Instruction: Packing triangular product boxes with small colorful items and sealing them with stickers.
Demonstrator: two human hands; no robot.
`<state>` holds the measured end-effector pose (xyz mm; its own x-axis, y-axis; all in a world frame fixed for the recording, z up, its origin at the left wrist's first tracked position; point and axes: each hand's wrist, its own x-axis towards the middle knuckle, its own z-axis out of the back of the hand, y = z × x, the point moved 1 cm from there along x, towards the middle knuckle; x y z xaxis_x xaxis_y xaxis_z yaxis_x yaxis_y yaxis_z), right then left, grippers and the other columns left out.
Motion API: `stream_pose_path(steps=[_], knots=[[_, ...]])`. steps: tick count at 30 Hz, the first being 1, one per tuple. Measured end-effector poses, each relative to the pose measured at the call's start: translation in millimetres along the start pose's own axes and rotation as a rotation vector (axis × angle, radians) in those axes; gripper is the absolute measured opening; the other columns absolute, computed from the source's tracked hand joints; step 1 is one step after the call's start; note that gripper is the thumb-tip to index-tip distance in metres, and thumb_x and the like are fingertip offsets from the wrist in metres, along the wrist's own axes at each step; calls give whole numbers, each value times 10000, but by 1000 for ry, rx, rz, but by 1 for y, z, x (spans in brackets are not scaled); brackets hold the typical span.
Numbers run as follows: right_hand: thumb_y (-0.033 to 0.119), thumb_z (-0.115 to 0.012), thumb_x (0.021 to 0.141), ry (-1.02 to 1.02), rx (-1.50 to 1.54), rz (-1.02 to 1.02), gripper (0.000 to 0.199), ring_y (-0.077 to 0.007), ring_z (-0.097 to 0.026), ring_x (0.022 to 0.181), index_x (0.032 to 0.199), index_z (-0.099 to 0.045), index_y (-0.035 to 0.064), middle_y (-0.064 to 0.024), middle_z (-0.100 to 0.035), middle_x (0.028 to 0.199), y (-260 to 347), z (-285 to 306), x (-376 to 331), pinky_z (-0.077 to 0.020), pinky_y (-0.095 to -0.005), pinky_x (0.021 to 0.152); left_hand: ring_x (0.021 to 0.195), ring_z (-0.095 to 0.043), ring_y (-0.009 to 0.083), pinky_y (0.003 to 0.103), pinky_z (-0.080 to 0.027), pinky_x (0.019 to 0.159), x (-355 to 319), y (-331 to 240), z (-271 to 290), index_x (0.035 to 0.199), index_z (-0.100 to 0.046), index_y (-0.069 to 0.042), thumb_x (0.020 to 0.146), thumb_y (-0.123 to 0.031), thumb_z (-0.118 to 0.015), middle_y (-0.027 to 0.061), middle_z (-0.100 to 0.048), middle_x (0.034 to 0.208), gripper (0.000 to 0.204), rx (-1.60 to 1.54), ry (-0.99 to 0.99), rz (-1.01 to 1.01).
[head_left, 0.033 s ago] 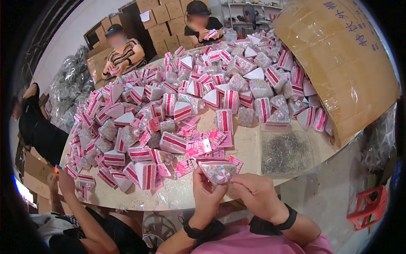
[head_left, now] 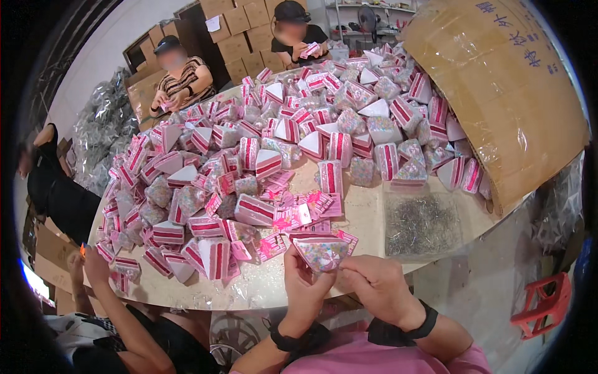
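Note:
My left hand (head_left: 305, 277) is closed round a toy cake slice (head_left: 321, 252), its fingers behind and thumb in front. The slice has a face of pale, multicoloured speckles and a pink-and-white layered edge turned away from me. Against its lower right corner, my right hand (head_left: 380, 287) is closed in a pinch; whatever lies between its fingertips is too small or hidden to tell. Both hands are at the table's near edge. Just beyond them lie several pink printed cards (head_left: 299, 215), overlapping one another.
A large heap of similar cake slices (head_left: 268, 162) covers much of the table (head_left: 358, 209). To the right are a clear tray (head_left: 389, 249) of small metal pins and a big cardboard box (head_left: 498, 106). Co-workers sit around; one at left holds something orange. A red stool (head_left: 545, 305) stands right.
The left co-worker's hands and the orange thing have shifted very slightly. My own hands keep the same hold on the cake slice.

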<state>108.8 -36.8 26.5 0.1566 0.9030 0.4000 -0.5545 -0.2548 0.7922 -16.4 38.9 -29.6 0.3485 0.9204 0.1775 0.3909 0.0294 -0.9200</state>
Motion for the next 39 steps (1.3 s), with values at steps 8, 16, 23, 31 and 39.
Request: stream_pose_path(steps=[8,16,23,31,39], knots=[[96,-566,839,1,61,-47,142,-340,-625,783,945,-626,23,-160,-631,856,-7,-1,2,-503,-379,653,1052,-504,168,317,-386,944,1,-1,-4,1183,-373,-33,708,33,-638,71,-492,1120,548,210,-36,-105],[101,-541,846,5,97,-140,153,-337,-630,770,948,-628,27,-175,-622,817,-9,0,6,-496,-369,646,1028,-487,159,310,-395,914,4,3,4,1246,-357,-5,714,-37,-703,83,-454,1123,636,399,-31,-188],[103,-539,849,31,203,-251,143,-350,-626,761,929,-626,23,-183,-617,814,-11,0,7,-493,-370,638,1018,-486,155,306,-394,910,6,10,6,1243,-355,1,716,-41,-703,80,-453,1116,633,374,-20,-173],[94,-539,855,-58,14,-133,212,-357,-624,783,1057,-574,41,-180,-626,846,-13,-10,2,-502,-376,660,923,-505,160,303,-419,829,5,8,7,1181,-417,3,720,-73,-714,82,-486,1037,553,474,-44,-220],[-8,-576,810,90,682,-512,631,-123,-574,533,1375,-297,35,-88,-595,670,-10,-11,11,-455,-235,454,878,-541,286,357,-449,765,0,-5,13,1138,-448,22,681,-140,-698,158,-510,980,545,724,13,-215]])
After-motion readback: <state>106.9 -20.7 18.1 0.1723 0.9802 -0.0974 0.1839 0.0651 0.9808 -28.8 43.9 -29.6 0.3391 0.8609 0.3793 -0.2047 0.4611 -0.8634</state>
